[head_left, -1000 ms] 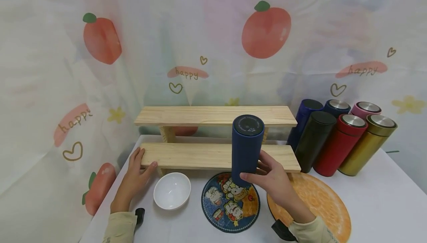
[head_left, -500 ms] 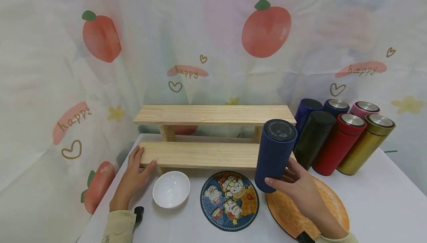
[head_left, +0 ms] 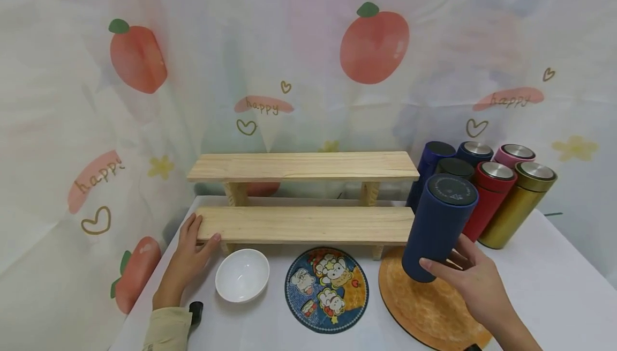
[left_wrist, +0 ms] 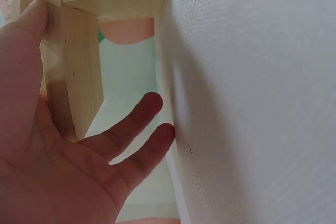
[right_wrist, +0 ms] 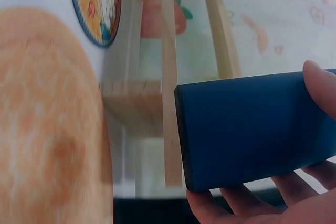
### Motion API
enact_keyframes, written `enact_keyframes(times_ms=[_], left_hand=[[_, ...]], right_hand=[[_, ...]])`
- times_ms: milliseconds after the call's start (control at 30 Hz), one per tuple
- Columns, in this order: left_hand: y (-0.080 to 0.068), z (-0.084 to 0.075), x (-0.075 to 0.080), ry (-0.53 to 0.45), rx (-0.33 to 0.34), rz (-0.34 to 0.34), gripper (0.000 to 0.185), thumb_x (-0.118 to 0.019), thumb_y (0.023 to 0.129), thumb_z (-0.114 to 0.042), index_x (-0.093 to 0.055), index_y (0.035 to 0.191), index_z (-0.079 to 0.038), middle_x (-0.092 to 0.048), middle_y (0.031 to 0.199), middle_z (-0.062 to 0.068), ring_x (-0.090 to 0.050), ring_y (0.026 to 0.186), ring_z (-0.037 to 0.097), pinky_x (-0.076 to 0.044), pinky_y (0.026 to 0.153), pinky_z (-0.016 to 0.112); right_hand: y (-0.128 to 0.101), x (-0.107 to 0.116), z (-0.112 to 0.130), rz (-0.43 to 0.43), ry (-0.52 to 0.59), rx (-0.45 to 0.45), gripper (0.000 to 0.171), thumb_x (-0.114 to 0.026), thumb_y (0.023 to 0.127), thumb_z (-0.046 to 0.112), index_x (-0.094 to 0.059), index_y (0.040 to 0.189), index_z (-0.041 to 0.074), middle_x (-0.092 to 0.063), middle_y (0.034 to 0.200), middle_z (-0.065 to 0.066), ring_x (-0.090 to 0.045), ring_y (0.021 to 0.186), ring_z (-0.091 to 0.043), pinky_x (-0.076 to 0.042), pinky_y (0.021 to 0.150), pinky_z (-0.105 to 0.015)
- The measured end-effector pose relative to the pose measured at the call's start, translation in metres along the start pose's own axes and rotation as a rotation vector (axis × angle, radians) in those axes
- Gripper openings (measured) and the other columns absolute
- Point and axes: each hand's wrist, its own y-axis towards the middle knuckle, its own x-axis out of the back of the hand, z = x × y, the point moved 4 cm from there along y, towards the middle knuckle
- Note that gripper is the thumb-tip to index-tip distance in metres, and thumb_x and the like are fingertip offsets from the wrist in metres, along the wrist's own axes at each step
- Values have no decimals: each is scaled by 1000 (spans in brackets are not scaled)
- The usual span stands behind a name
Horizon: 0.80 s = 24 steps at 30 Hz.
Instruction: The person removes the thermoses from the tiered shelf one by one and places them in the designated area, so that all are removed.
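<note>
A dark blue thermos (head_left: pixel 439 228), its black lid up, is held by my right hand (head_left: pixel 477 281) above the orange bread-patterned mat (head_left: pixel 405 308). Thumb and fingers wrap its lower part, and it leans slightly to the right. The right wrist view shows the same bottle (right_wrist: pixel 252 129) lying across the picture. At the left end of the two-tier wooden shelf (head_left: pixel 303 224), my left hand (head_left: pixel 188 254) grips the lower board. Its thumb lies on the board, while two fingers (left_wrist: pixel 149 150) stretch out free beside the end in the left wrist view.
Several thermoses stand close together at the back right, among them a red one (head_left: pixel 491 195), a gold one (head_left: pixel 518 206) and a pink one (head_left: pixel 518 152). A white bowl (head_left: pixel 242 276) and a round cartoon mat (head_left: pixel 326 290) lie before the shelf. A patterned cloth (head_left: pixel 308 61) hangs behind.
The right hand has carried the blue thermos rightward, from in front of the shelf to over the orange mat, now partly covering the black thermos. The left hand stays on the shelf.
</note>
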Motion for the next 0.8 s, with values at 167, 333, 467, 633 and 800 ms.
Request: enact_keyframes(times_ms=[167, 333, 467, 633, 800], left_hand=[[1, 2, 0, 4, -4, 1, 100, -56, 106, -63, -8, 171, -5, 6, 177, 20, -13, 159, 52, -21, 121, 70], [1, 2, 0, 10, -1, -4, 100, -56, 106, -63, -8, 172, -5, 5, 177, 20, -13, 159, 53, -22, 121, 71], [-1, 0, 0, 7, -4, -2, 100, -56, 106, -63, -8, 172, -5, 6, 177, 20, -12, 159, 53, -21, 121, 70], [-1, 0, 1, 6, -5, 2, 100, -55, 106, -63, -8, 171, -5, 7, 177, 20, -13, 159, 52, -22, 122, 69], [0, 0, 0, 6, 1, 6, 101, -55, 106, -64, -7, 172, -5, 7, 177, 20, -12, 159, 52, -22, 122, 69]], right_hand=[[3, 21, -11, -52, -22, -61, 108, -80, 98, 41, -9, 173, 10, -26, 170, -31, -31, 149, -62, -40, 109, -70], [4, 40, -22, -128, -44, -54, 106, -79, 99, 43, -10, 173, 10, -25, 170, -32, -31, 147, -64, -40, 105, -71], [4, 56, -29, -183, -82, -69, 104, -77, 100, 46, -11, 173, 10, -26, 170, -32, -32, 147, -64, -39, 103, -71], [4, 71, -35, -224, -95, -99, 104, -73, 102, 48, -7, 173, 12, -21, 171, -31, -29, 148, -64, -37, 102, -73], [6, 81, -45, -270, -112, -121, 103, -72, 102, 49, -8, 173, 12, -20, 172, -30, -28, 149, -63, -38, 101, -70]])
